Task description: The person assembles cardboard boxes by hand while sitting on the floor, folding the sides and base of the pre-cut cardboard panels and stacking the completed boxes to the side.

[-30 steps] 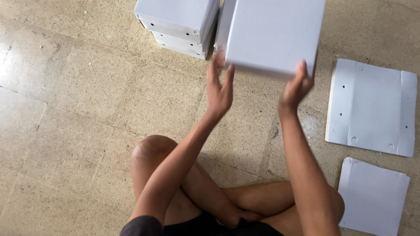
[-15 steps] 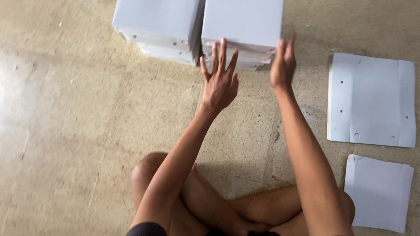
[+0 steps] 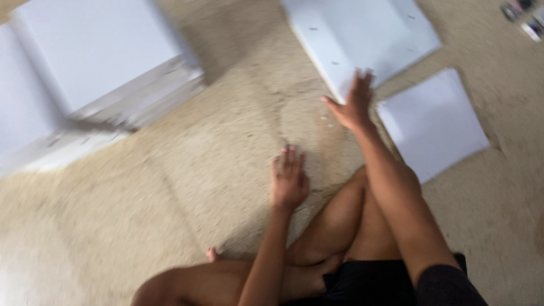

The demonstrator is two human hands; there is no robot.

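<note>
Legs (image 3: 334, 238): crossed, bare, at bottom of frame – person sits on the floor (image 3: 187, 187); dark shorts at lower right.
Left hand (image 3: 289, 180): open, fingers together & pointing away, palm down, low over bare floor just ahead of the knee; holds nothing. Contact w/ floor – cannot tell, view is blurred.
Right hand (image 3: 354, 105): open, fingers spread, arm stretched fwd; fingertips on the near edge of the large white panel (image 3: 362, 34). No grip closed round it.
Large white panel: flat on floor, upper centre-right, tilted vs. frame; small dark holes near its edges.
Smaller white panel (image 3: 433, 122): flat on floor, just right of right hand & forearm, close beside the large panel; touching or not – cannot tell.
White boxes (image 3: 90, 73): upper left, well apart from both hands; two side by side, motion-blurred, so detail unclear.
Small items (image 3: 524, 14): far top-right corner, on floor, too blurred to identify.
Floor: beige, speckled, worn.
</note>
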